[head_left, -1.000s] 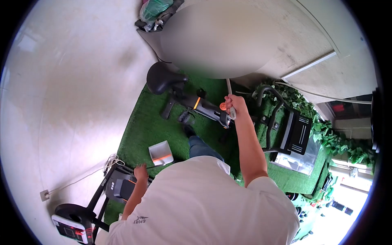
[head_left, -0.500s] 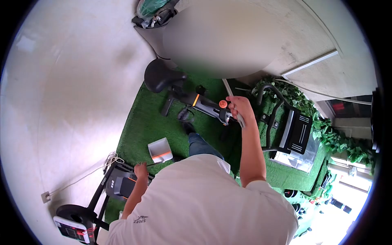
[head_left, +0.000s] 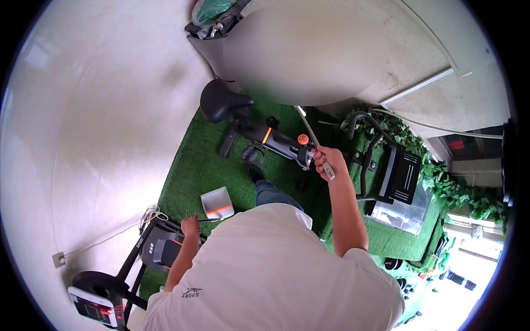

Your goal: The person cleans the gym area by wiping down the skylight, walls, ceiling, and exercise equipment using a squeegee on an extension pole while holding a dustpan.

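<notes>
My right hand (head_left: 329,161) is closed round a long grey-white stick that looks like a broom handle (head_left: 309,128). Its near end sticks out past my palm; the far end runs into a blurred patch, which hides whatever is there. On the other side, my left hand (head_left: 190,225) is closed on the thin dark handle of a dustpan (head_left: 217,199). The pan is pale grey with an orange strip and sits over the green turf, right of this hand. Whether it touches the turf I cannot tell. An exercise bike (head_left: 276,142) lies beyond my feet, left of the stick.
A treadmill (head_left: 160,248) stands by the left wall with a coiled cable (head_left: 152,215) beside it. To the right are a machine with black handlebars (head_left: 406,176) and leafy garlands (head_left: 455,187). Green turf (head_left: 187,160) covers the floor. A bag (head_left: 212,19) is at the top.
My right hand has moved slightly down and right in the view with the broom handle, and more of its near end shows. The left hand and dustpan have barely moved.
</notes>
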Tool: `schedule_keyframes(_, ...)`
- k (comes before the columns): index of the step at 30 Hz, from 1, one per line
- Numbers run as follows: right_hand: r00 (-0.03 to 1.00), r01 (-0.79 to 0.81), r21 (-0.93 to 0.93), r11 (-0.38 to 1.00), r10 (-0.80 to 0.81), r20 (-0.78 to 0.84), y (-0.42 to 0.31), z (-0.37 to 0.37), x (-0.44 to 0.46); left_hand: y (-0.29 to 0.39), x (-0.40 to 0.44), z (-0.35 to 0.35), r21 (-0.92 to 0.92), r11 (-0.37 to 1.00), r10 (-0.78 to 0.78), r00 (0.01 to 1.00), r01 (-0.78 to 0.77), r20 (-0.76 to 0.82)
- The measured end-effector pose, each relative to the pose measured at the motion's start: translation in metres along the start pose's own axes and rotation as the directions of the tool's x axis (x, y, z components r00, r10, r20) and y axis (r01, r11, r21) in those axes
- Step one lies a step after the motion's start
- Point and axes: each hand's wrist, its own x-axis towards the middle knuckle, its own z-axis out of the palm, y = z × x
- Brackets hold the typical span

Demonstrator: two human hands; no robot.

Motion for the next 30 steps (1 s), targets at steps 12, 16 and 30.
schedule_keyframes(12, 0.889, 0.302, -0.469, 0.83, -0.423, -0.176, 0.022, 0.025, -0.052, -0.023, 0.01, -0.001, 0.125, 0.982, 0.146, 0.989, -0.143, -0.012)
schedule_keyframes(16, 0.906, 0.373, -0.304, 0.877, -0.414, -0.083, 0.015, 0.014, -0.106, -0.04, 0.033, 0.004, 0.318, 0.894, 0.306, 0.948, -0.317, 0.085)
schedule_keyframes(30, 0.905, 0.396, -0.432, 0.81, -0.424, 0.036, 0.05, 0.03, -0.153, -0.081, 0.034, 0.003, 0.294, 0.872, 0.395, 0.917, -0.391, 0.049)
